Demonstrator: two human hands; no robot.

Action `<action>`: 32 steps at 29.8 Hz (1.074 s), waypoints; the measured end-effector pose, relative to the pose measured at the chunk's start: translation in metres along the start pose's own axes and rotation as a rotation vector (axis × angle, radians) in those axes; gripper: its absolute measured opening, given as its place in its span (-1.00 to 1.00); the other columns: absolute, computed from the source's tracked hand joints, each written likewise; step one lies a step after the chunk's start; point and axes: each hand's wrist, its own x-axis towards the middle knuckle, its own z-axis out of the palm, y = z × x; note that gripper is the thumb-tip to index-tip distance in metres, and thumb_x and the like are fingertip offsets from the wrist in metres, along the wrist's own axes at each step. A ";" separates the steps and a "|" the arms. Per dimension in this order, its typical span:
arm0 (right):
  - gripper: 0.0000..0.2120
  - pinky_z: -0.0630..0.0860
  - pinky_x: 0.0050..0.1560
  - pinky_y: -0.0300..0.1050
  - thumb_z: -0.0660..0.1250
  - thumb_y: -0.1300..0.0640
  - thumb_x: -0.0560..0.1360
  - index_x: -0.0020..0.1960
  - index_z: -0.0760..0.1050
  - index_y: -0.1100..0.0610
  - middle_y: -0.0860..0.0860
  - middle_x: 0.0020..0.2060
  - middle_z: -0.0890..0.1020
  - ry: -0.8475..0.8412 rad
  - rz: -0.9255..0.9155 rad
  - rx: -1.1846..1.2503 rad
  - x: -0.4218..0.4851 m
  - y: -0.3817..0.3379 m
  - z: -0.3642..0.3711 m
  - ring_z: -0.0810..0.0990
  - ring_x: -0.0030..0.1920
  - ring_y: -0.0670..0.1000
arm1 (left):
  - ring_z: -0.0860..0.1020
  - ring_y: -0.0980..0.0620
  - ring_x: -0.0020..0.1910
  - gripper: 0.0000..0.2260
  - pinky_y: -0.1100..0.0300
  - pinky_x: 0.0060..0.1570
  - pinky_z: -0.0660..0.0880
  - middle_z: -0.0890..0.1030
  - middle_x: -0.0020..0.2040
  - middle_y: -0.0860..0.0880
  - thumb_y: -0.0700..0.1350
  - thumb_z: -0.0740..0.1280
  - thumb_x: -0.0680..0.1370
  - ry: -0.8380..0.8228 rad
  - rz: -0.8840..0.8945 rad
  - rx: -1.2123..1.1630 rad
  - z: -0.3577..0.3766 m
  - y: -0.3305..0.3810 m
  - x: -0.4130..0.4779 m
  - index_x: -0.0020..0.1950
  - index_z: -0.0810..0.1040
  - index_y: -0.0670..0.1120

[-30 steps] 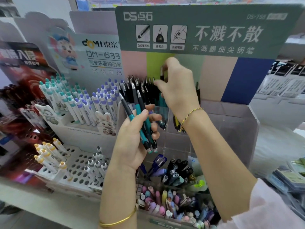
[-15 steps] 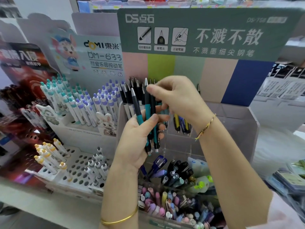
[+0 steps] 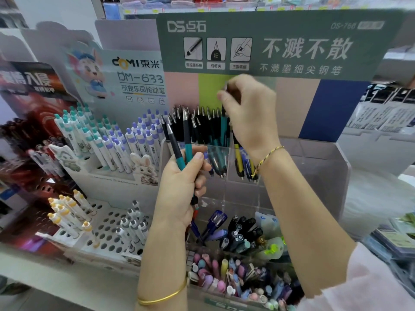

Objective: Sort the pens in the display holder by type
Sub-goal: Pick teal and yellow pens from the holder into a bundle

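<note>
Since the pens [image 3: 202, 126] look light, stiff and slick, our right hand [image 3: 251, 115] pinches a teal pen [image 3: 223, 125] near its top over the rear-left compartment of the display holder [image 3: 314, 176]; our left hand [image 3: 179, 189] grips two more mid-barrel.

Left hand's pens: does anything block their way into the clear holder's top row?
Yes. The right hand, pinching a pen, hangs over the stored teal pens, and black pens crowd the slot beside them.
</note>
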 end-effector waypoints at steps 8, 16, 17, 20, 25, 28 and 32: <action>-0.73 0.26 -0.24 -0.10 0.32 -0.08 0.51 -0.06 0.51 0.15 0.09 -0.04 0.50 -0.303 0.106 -0.575 -0.011 0.002 0.005 0.55 -0.02 0.18 | 0.28 0.14 -0.54 -0.87 0.33 -0.61 0.22 0.49 -0.34 -0.01 -0.15 0.17 0.63 -0.016 -0.036 -0.026 0.004 0.002 -0.001 0.03 0.48 -0.16; -0.85 0.49 -0.07 -0.07 0.34 0.07 0.50 -0.06 0.57 0.16 -0.05 -0.23 0.58 -0.086 0.176 0.057 -0.016 -0.003 -0.015 0.54 -0.18 -0.05 | 0.34 0.11 -0.48 -0.88 0.29 -0.49 0.28 0.52 -0.37 0.03 -0.18 0.16 0.63 -0.108 -0.007 0.063 0.006 0.000 -0.002 -0.02 0.47 -0.12; -0.82 0.50 -0.11 -0.14 0.34 0.05 0.50 -0.05 0.60 0.17 -0.06 -0.24 0.60 -0.186 0.193 0.121 -0.016 -0.006 -0.017 0.53 -0.22 -0.09 | 0.33 0.11 -0.48 -0.89 0.29 -0.49 0.27 0.52 -0.37 0.03 -0.18 0.17 0.63 -0.128 -0.008 0.064 0.007 0.000 -0.002 -0.02 0.47 -0.13; -0.84 0.48 -0.32 -0.29 0.39 0.09 0.47 -0.06 0.59 0.20 -0.03 -0.30 0.59 -0.483 0.244 0.218 -0.018 -0.012 -0.018 0.47 -0.37 -0.16 | 0.33 0.11 -0.47 -0.89 0.30 -0.50 0.27 0.51 -0.36 0.02 -0.17 0.17 0.64 -0.190 -0.018 0.055 0.010 -0.002 -0.002 0.02 0.47 -0.14; -0.94 0.51 -0.38 -0.17 0.33 0.20 0.50 -0.08 0.53 0.21 0.00 -0.31 0.58 -0.117 0.265 0.368 -0.009 -0.005 -0.011 0.54 -0.38 -0.07 | 0.57 0.11 -0.37 -0.86 0.30 -0.54 0.44 0.65 -0.20 -0.03 -0.08 0.18 0.63 -0.051 -0.046 0.071 0.009 0.002 -0.002 0.10 0.50 -0.05; -0.93 0.55 -0.15 -0.01 0.33 0.19 0.50 -0.06 0.53 0.19 -0.08 -0.27 0.56 0.102 0.140 0.261 -0.003 -0.006 -0.011 0.56 -0.24 -0.03 | 0.45 0.15 -0.50 -0.86 0.34 -0.64 0.29 0.57 -0.22 -0.05 -0.07 0.16 0.65 0.046 -0.017 0.070 0.003 0.002 0.001 0.11 0.44 -0.09; -0.86 0.48 -0.04 -0.03 0.36 0.20 0.48 0.01 0.54 0.24 0.08 -0.14 0.63 -0.076 0.064 -0.003 -0.007 -0.005 -0.003 0.58 -0.10 0.10 | 0.31 0.13 -0.51 -0.81 0.32 -0.64 0.21 0.46 -0.29 -0.05 -0.07 0.12 0.66 0.075 -0.047 -0.015 0.003 0.005 0.002 -0.10 0.40 -0.11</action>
